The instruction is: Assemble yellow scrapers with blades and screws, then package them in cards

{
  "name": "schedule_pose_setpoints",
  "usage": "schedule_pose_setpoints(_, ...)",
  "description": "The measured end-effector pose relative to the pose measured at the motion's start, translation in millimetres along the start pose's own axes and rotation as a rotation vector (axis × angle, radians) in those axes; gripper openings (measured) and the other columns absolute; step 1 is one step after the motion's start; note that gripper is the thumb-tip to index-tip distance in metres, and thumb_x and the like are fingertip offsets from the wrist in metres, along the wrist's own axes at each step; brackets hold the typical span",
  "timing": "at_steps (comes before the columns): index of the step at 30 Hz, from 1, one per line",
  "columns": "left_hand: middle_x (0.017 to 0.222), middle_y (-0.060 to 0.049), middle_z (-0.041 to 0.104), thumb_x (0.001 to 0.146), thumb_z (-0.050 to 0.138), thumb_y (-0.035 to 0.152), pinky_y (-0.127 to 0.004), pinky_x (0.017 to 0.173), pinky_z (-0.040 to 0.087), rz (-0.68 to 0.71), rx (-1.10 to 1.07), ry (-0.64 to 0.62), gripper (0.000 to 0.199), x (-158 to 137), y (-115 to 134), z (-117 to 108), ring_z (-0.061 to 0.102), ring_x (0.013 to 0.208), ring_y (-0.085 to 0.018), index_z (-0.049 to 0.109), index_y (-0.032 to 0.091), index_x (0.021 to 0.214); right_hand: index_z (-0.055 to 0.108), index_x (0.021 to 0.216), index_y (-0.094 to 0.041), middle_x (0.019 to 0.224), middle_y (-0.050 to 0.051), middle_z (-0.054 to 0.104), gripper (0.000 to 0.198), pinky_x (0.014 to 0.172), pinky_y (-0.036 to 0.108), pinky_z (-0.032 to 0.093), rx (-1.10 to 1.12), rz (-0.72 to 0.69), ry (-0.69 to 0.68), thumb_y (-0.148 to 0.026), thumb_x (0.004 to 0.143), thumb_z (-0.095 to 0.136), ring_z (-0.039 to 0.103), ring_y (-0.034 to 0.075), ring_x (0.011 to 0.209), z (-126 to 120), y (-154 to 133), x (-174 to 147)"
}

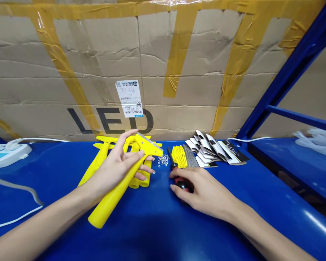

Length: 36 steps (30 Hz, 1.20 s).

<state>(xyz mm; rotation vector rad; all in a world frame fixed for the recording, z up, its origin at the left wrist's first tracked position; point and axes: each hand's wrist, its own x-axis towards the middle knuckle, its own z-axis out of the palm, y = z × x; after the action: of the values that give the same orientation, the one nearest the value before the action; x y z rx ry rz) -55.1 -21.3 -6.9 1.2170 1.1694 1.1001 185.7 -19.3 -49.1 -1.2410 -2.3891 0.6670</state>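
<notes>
My left hand [112, 168] is closed on a yellow scraper [119, 188], its hollow handle end pointing down toward me. A metal blade strip lies along the scraper's wide head, where two small screws show. On the right, my right hand [209, 190] has its thumb and fingers around the red and black handle of a screwdriver [182, 184]. The screwdriver's dark shaft points away from me, low over the blue table [157, 232]. More yellow scraper handles [97, 165] lie behind and beneath my left hand, partly hidden by it.
Small metal nuts or screws [163, 160] lie scattered between my hands. Beyond the screwdriver are yellow plastic pieces [179, 156], dark strips [190, 156] and printed cards [210, 148]. A large carton [163, 47] stands behind, a white power strip [9, 155] left, a blue frame post [277, 87] right.
</notes>
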Motion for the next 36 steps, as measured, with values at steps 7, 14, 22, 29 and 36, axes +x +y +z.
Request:
schedule_pose_setpoints(7, 0.093, -0.007, 0.074, 0.091, 0.068, 0.039, -0.027, 0.056, 0.06, 0.054, 0.075, -0.107, 0.066, -3, -1, 4, 0.077, 0.073, -0.024, 0.033, 0.033, 0.146, 0.07, 0.113, -0.026, 0.07, -0.001, 0.07, 0.033, 0.06, 0.028, 0.041, -0.052, 0.024, 0.13, -0.047, 0.1, 0.049, 0.061, 0.017, 0.061, -22, 3, 1)
schedule_pose_setpoints(14, 0.075, -0.004, 0.073, 0.099, 0.054, 0.033, -0.018, 0.052, 0.054, 0.04, 0.251, -0.253, 0.016, 5, 12, 34, 0.068, 0.057, -0.011, 0.057, 0.017, 0.103, 0.071, 0.091, -0.022, 0.077, 0.001, 0.074, 0.013, 0.065, 0.029, 0.044, -0.267, 0.209, 0.449, -0.021, 0.085, 0.059, 0.066, 0.019, 0.068, -49, 40, 1)
schedule_pose_setpoints(22, 0.072, 0.0, 0.07, 0.098, 0.054, 0.03, -0.021, 0.054, 0.053, 0.076, 0.267, -0.346, 0.013, 33, 1, 65, 0.069, 0.062, -0.014, 0.057, 0.02, 0.106, 0.073, 0.108, -0.018, 0.104, 0.009, 0.077, 0.028, 0.084, 0.038, 0.051, -0.412, 0.223, 0.694, -0.023, 0.084, 0.057, 0.07, 0.028, 0.095, -60, 57, -2)
schedule_pose_setpoints(29, 0.068, 0.001, 0.067, 0.096, 0.057, 0.035, -0.023, 0.054, 0.052, 0.068, 0.264, -0.378, 0.017, 38, -10, 71, 0.07, 0.063, -0.017, 0.056, 0.021, 0.106, 0.066, 0.128, -0.02, 0.125, 0.01, 0.072, 0.048, 0.098, 0.044, 0.049, -0.293, 0.405, 0.575, -0.015, 0.085, 0.044, 0.066, 0.031, 0.115, -77, 84, -7)
schedule_pose_setpoints(36, 0.087, -0.005, 0.072, 0.096, 0.058, 0.036, -0.025, 0.054, 0.054, 0.087, 0.259, -0.379, 0.02, 34, -10, 73, 0.069, 0.064, -0.015, 0.057, 0.02, 0.108, 0.042, 0.154, -0.025, 0.128, 0.012, 0.071, 0.079, 0.089, 0.042, 0.053, -0.389, 0.529, 0.171, -0.02, 0.077, 0.058, 0.069, 0.034, 0.112, -85, 107, -14)
